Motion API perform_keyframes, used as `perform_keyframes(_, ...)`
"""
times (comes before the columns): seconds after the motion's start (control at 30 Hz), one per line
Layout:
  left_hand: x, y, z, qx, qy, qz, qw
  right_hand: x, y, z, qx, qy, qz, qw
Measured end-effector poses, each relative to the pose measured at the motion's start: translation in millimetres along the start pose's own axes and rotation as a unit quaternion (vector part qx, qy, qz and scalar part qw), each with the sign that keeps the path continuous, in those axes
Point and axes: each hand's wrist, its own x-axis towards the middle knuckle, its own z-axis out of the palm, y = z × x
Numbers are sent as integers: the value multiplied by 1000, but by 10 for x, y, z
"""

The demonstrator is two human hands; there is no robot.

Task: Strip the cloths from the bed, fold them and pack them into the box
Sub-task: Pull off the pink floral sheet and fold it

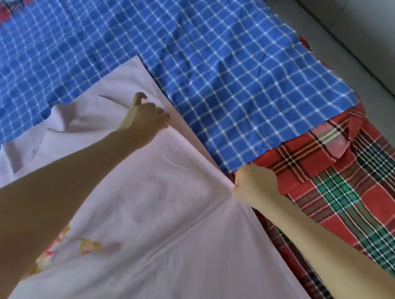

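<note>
While both hands grip the far edge of the pale pink cloth [167,215] with an orange flower print, that cloth lies spread from 6 o'clock up to the centre of the view. It rests on a blue-and-white checked woven cloth [195,48] that fills the 12 o'clock half.

**Hand state**
- The left hand [146,120], at 10 o'clock from centre, has its fingers curled into a bunch of pink fabric near the far corner. The thumb is crooked and raised clear.
- The right hand [255,187], at 4 o'clock, is closed to a fist on the same edge, and creases radiate from it (the fingertips are tucked under and cannot be seen).

**Surroundings**
- A red, green and black plaid cloth [347,199] lies just beside the right hand at 3 o'clock, its top edge overlapped by the blue checked cloth.
- Pale grey floor [364,32] shows at 1 o'clock.
- The box is not in view.

**Step in hand (judged)**

The pink cloth is being drawn or folded. The task looks early, with two cloths unfolded beneath.

**Likely faults**
- Skewed fold: the two grips differ, so an unequal pull would set the edge crooked.
- Trapped wrinkles: the slack ripples at 9 o'clock could be folded in if they are not tensioned first.
- Layer pickup: curled fingers may catch the blue cloth below and drag it toward the floor side.
</note>
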Motion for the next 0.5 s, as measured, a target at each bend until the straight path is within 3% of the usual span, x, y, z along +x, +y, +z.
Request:
perform_keyframes(0.13, 92, -118, 184, -87, -55, 19, 994, 132, -45, -53, -59, -37, -18, 997)
perform_keyframes(0.27, 18, -500, 342, -169, -85, -5, 982, 457, -150, -419, -64, 41, -30, 997)
perform_keyframes(0.4, 24, -951, 391, -47, -187, 0, 981, 1201, -486, -783, -120, 127, -78, 982)
perform_keyframes(0.5, 58, -1194, 463, 52, -214, 0, 976, 1768, -653, -1010, -139, 92, -65, 984)
